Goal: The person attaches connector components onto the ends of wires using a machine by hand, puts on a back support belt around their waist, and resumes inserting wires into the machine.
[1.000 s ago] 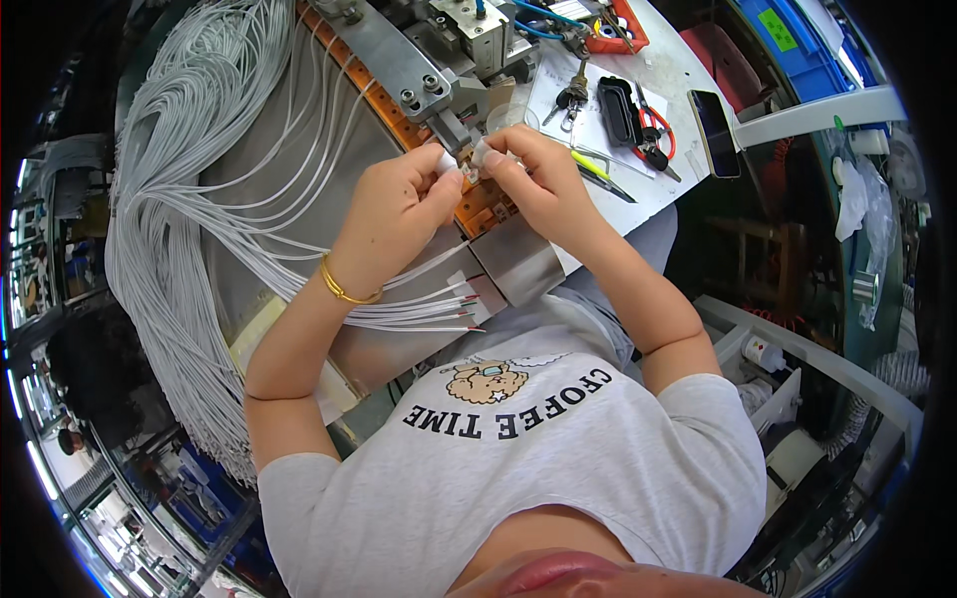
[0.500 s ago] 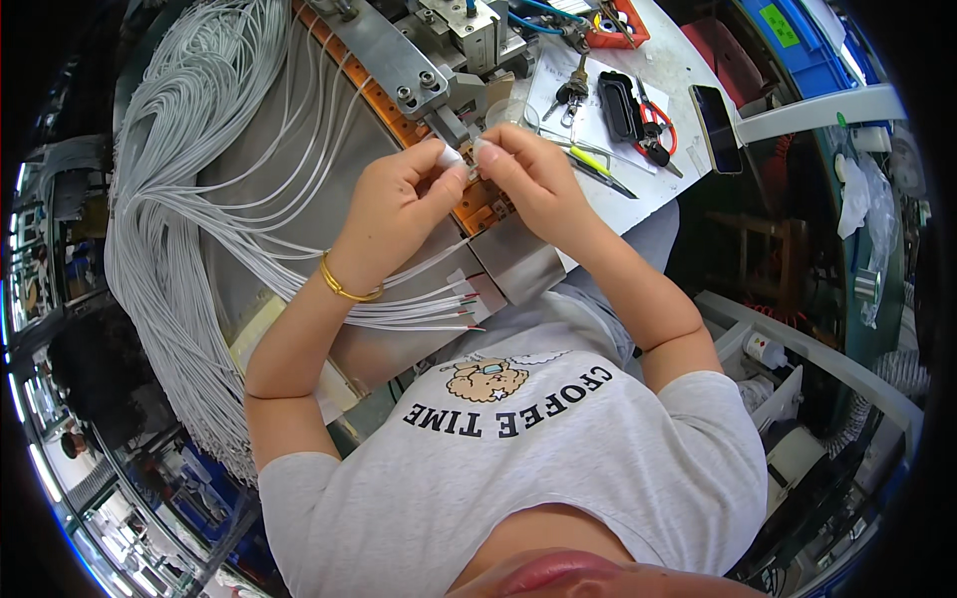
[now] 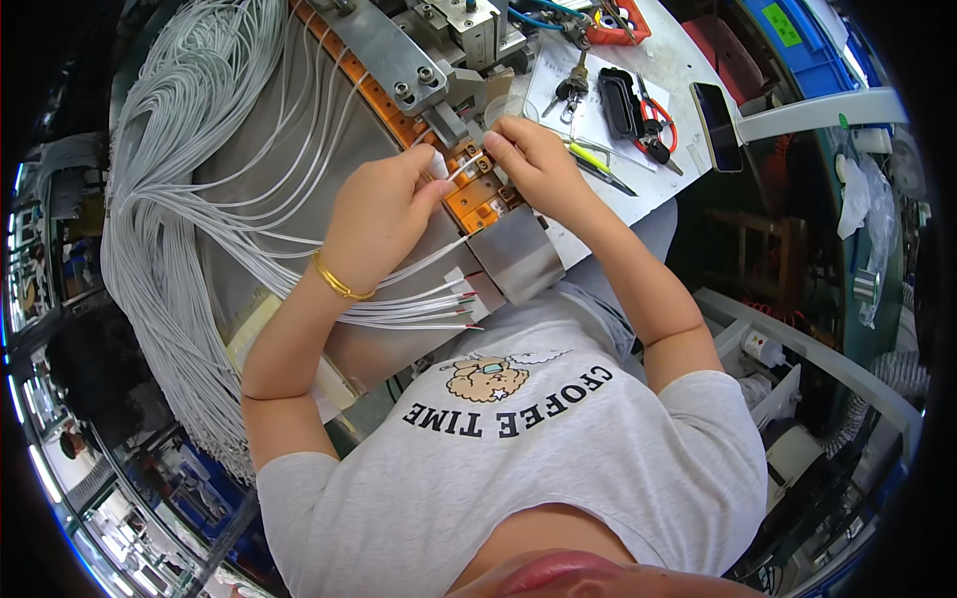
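My left hand [image 3: 384, 214], with a gold bracelet at the wrist, is closed in a pinch on a white cable [image 3: 465, 170]. The cable's end sticks out past the fingertips, over an orange fixture rail [image 3: 469, 204] with metal screws. Something white wraps one of the left fingertips. Just across the rail, my right hand [image 3: 543, 169] has its thumb and fingers pressed together near the cable's end. Whatever lies between those fingers is too small to make out. A grey metal clamp bar [image 3: 384, 55] reaches down the rail toward both hands.
A big bundle of white cables [image 3: 164, 199] fills the left side. Several cable ends [image 3: 449, 309] lie in front of the rail, beside a metal block [image 3: 518, 254]. On the right are keys [image 3: 573, 85], red-handled pliers [image 3: 655, 135], a phone [image 3: 716, 128] and a red tray [image 3: 618, 22].
My hands have drawn apart. The left moved slightly left and the right a little right and up, baring the cable's end and more of the orange rail between them.
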